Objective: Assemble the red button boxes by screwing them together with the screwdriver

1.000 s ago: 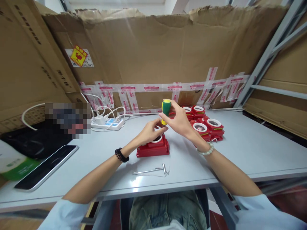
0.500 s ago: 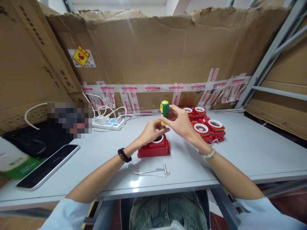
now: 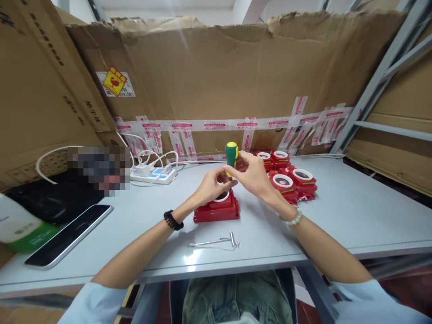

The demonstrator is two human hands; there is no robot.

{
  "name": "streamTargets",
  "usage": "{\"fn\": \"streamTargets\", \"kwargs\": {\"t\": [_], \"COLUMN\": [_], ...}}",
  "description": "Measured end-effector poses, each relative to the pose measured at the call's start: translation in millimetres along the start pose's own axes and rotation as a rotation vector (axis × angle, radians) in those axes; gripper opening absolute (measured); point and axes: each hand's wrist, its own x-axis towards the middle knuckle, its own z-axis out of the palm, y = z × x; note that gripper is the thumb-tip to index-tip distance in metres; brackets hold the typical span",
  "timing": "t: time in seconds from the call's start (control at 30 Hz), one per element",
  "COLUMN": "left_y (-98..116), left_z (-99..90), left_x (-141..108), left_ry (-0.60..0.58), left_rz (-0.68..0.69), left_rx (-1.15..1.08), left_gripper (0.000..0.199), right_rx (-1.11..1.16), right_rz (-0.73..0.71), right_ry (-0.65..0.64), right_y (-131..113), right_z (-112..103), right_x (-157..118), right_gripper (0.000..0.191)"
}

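Observation:
A screwdriver [image 3: 231,154] with a green and yellow handle stands upright over a red housing [image 3: 216,213] that has a white ring and a dark round window. My right hand [image 3: 254,173] is closed round the handle, thumb in front. Lower down, my left hand [image 3: 212,185] pinches near the shaft, just above the ring; its fingers cover part of the window. The screwdriver's tip is hidden behind the fingers. In front of the housing lies a thin silver T-shaped metal piece [image 3: 216,240] with a fine white string.
Several similar red housings [image 3: 282,181] with white rings stand right of my hands. A white power strip [image 3: 162,175] with plugs and cables sits at the back left. A tablet-like dark-screened device [image 3: 69,236] lies at the left, by a black bag [image 3: 50,200]. Cardboard [image 3: 216,76] walls the table's back.
The screwdriver handle has turned about its axis: its yellow patch has moved from the left side to the right. Both hands stay nearly in place.

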Motion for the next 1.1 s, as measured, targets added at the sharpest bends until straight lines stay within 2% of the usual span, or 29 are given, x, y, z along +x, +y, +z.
{"fn": "streamTargets", "kwargs": {"t": [0.17, 0.37, 0.43, 0.57, 0.67, 0.73, 0.8, 0.9, 1.0, 1.1], "left_y": [3.2, -1.7, -1.1, 1.9, 0.6, -1.5, -2.6, -0.9, 1.9, 1.1], "left_z": [-2.5, -0.1, -1.3, -3.6, -2.1, -0.5, 0.0, -1.7, -3.2, -2.4], "left_x": [-1.3, -0.9, -0.7, -0.9, -1.2, -1.1, -0.8, -0.5, -1.0, -1.4], "left_ry": [-0.127, 0.032, 0.015, -0.121, -0.065, 0.029, 0.064, -0.014, -0.099, -0.050], "left_rz": [-0.012, -0.035, -0.014, -0.012, -0.060, -0.069, -0.048, -0.006, -0.017, -0.041], "left_rx": [-0.098, -0.099, -0.113, -0.201, -0.210, -0.171, -0.135, -0.130, -0.155, -0.148], "left_gripper": [0.021, 0.025, 0.027, 0.029, 0.028, 0.027, 0.026, 0.022, 0.021, 0.021], "right_rx": [0.046, 0.082, 0.104, 0.118, 0.122, 0.102, 0.070, 0.050, 0.088, 0.077], "right_rz": [-0.001, 0.001, -0.010, -0.002, -0.013, -0.039, -0.058, -0.042, 0.007, 0.007], "right_ry": [0.036, 0.039, 0.040, 0.061, 0.042, 0.009, -0.018, 0.006, 0.035, 0.040], "right_y": [4.0, -0.9, -1.0, 2.6, 3.7, 2.5, 1.2, 2.1, 5.5, 5.8], "right_z": [0.9, 1.8, 2.6, 3.4, 4.0, 4.9, 6.0, 7.1, 6.5, 5.5], "right_x": [-0.2, -2.4, -2.5, -1.7, -2.2, -3.3, -4.5, -5.2, -4.5, -4.2], "right_gripper": [0.016, 0.030, 0.030, 0.038, 0.040, 0.036, 0.027, 0.015, 0.013, 0.018]}}
